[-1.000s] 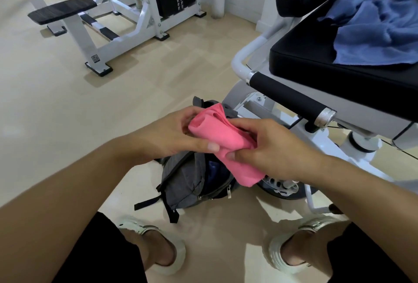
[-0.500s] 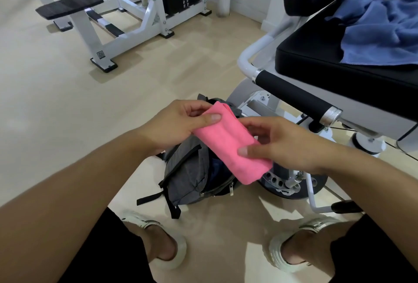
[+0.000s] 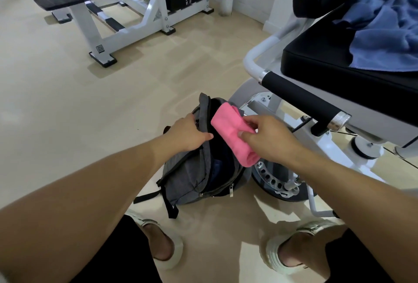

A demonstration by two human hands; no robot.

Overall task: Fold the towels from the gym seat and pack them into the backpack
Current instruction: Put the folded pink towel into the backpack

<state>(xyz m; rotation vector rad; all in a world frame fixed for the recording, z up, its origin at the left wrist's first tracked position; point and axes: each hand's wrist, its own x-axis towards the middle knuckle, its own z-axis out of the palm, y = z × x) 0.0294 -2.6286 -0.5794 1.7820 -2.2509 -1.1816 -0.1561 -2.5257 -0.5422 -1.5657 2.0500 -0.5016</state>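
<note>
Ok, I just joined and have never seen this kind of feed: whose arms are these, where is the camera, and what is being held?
There is no machine here: a person wears one camera on the head, looking forward and down, so the two bare arms are their own. The right hand pinches a folded pink towel above the open grey backpack, which stands on the floor between the feet. The left hand grips the backpack's opening edge. A crumpled blue towel lies unfolded on the black gym seat at the upper right. Something dark blue shows inside the backpack; I cannot tell what.

Left grip [image 3: 187,132] off towel [image 3: 233,134], onto backpack [image 3: 187,176]
</note>
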